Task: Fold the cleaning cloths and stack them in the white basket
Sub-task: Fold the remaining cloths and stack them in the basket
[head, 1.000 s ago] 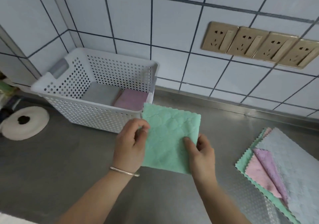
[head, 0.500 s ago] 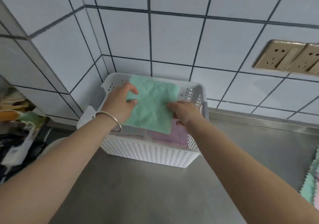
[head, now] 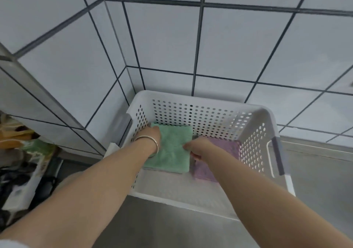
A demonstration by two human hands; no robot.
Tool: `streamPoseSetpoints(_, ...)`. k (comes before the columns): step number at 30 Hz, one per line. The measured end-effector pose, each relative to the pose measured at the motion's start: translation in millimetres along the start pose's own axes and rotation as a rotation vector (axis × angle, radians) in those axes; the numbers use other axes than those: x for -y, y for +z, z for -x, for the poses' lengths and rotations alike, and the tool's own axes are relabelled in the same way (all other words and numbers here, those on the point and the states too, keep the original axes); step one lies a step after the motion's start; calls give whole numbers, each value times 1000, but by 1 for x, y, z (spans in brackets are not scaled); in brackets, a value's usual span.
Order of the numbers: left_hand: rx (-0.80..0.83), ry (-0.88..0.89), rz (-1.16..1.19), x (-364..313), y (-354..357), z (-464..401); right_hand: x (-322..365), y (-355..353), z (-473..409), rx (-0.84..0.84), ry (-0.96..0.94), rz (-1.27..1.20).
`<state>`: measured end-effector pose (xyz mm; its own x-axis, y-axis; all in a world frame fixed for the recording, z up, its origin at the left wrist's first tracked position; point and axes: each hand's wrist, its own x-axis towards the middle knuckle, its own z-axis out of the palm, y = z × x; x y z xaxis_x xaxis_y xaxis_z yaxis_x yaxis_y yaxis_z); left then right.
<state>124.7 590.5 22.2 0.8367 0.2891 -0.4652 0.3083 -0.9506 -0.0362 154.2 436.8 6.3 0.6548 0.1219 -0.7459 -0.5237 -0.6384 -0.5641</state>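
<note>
The white perforated basket [head: 256, 114] stands in the tiled corner on the steel counter. Inside it a folded green cloth [head: 172, 152] lies flat on the left side, on top of a grey one whose edge barely shows. A folded pink-purple cloth [head: 225, 148] lies beside it on the right. Both my hands reach down into the basket. My left hand [head: 152, 135] holds the green cloth's far left edge. My right hand [head: 196, 148] grips its right edge, with the fingers curled at the gap between the two cloths.
White tiled walls close in behind and to the left of the basket. A cluttered shelf with packets and dark items [head: 23, 161] sits at the far left. The steel counter [head: 315, 181] extends to the right and in front of the basket.
The green cloth went from being held up over the counter, to above the basket, to lying flat inside it on the left stack. Both hands lowered with it.
</note>
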Motion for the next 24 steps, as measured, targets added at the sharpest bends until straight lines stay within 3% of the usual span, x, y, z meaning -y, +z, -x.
streamPoseSetpoints(4, 109, -32, -101, -5, 7, -5, -2, 10, -13, 30, 47, 2)
streamPoseSetpoints(8, 115, -13, -206, -9, 8, -5, -2, 12, -14, 12, 39, 53)
streamPoseSetpoints(11, 66, 12, -248, -13, 1, -5, 4, 10, -3, -192, -165, 459)
streamPoseSetpoints(13, 75, 47, -318, -20, -2, -4, 6, 13, 6, -276, -431, 813)
streamPoseSetpoints(16, 171, 183, -521, -32, 5, 3, -3, 24, 8, -155, -696, 1206)
streamPoseSetpoints(18, 211, 236, -568, -35, 11, 3, -13, 27, -3, -76, -669, 1272)
streamPoseSetpoints(24, 277, 145, -462, -22, 26, -17, -26, 34, -24, -9, -598, 1299)
